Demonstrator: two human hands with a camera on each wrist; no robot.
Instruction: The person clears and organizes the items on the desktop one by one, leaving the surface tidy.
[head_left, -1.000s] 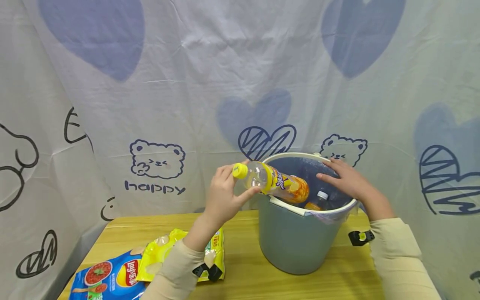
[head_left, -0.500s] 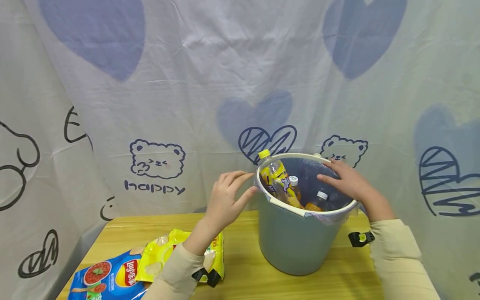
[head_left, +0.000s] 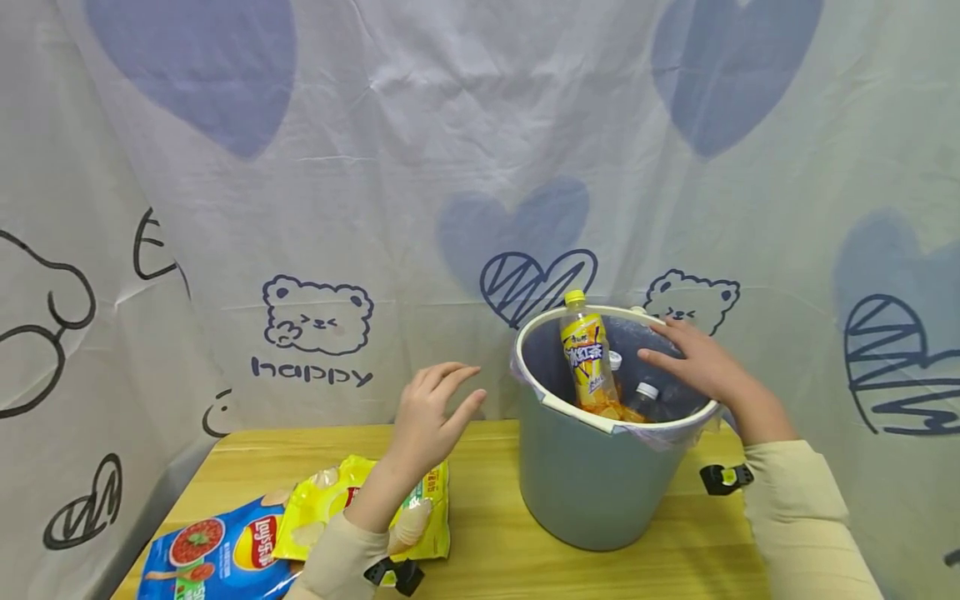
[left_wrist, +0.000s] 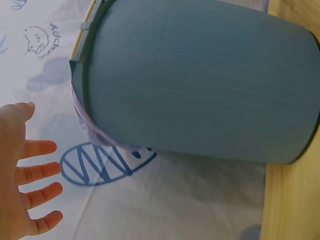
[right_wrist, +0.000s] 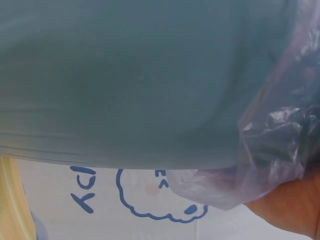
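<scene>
My left hand (head_left: 427, 421) is held in the air left of the grey-blue trash bin (head_left: 592, 483), holding nothing, thumb apart from the fingers. In the left wrist view its fingers (left_wrist: 40, 172) are spread beside the bin's wall. My right hand (head_left: 697, 367) holds the bin's right rim, thumb on the inner side; the bin's liner (right_wrist: 275, 135) partly covers that hand in the right wrist view. A yellow-capped iced tea bottle (head_left: 587, 354) leans upright inside the bin, its neck above the rim. Lower down are two white-capped bottles (head_left: 646, 402), partly hidden.
Two chip bags lie on the wooden table (head_left: 495, 517) at left: a blue one (head_left: 217, 550) and a yellow one (head_left: 311, 508) overlapping it, partly behind the left forearm. A printed curtain (head_left: 405, 208) hangs behind the table.
My left hand has let go of the iced tea bottle and drawn back left. The bottle has dropped into the bin and swung rightward to stand upright. The right hand stays on the rim.
</scene>
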